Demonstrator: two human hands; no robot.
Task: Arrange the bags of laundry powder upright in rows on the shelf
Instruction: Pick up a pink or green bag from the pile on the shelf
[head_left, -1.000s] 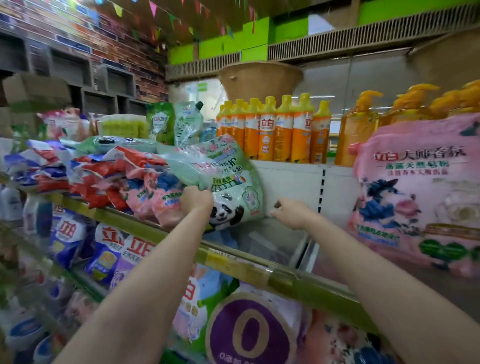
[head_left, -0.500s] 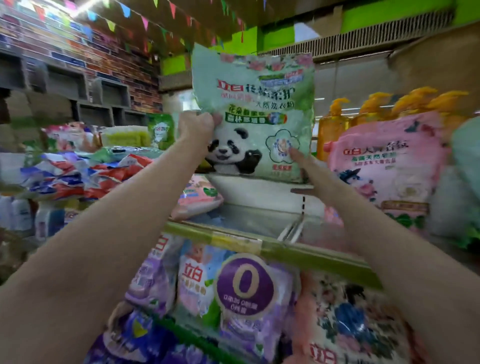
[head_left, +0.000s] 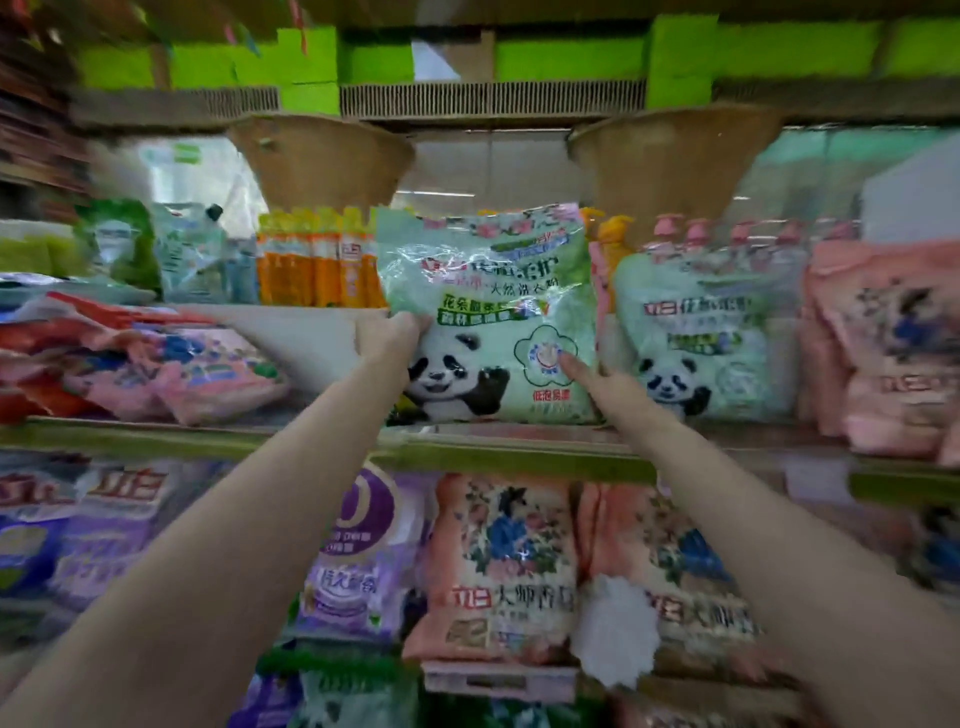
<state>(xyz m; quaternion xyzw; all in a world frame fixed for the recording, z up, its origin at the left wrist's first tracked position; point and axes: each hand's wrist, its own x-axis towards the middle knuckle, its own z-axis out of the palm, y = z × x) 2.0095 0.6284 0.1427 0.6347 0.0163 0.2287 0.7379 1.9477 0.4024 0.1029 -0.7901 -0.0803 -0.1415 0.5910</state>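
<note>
panda bag (head_left: 488, 317) upright on shelf (head_left: 519, 457), left hand (head_left: 387, 332) fingers clamped on its edge, right hand (head_left: 597, 382) fingers flat against its front. second bag (head_left: 696, 332) stands beside; pile (head_left: 145, 364) at left not yet stood up.

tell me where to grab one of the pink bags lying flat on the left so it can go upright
Take the nearest pink bag by its right-hand short end, coming from the front of the shelf. It lies flat on top of the pile with that end free and pointing into the open gap, so nothing pins the grip there.

Two bare, sleeveless forearms (head_left: 291, 519)
</note>
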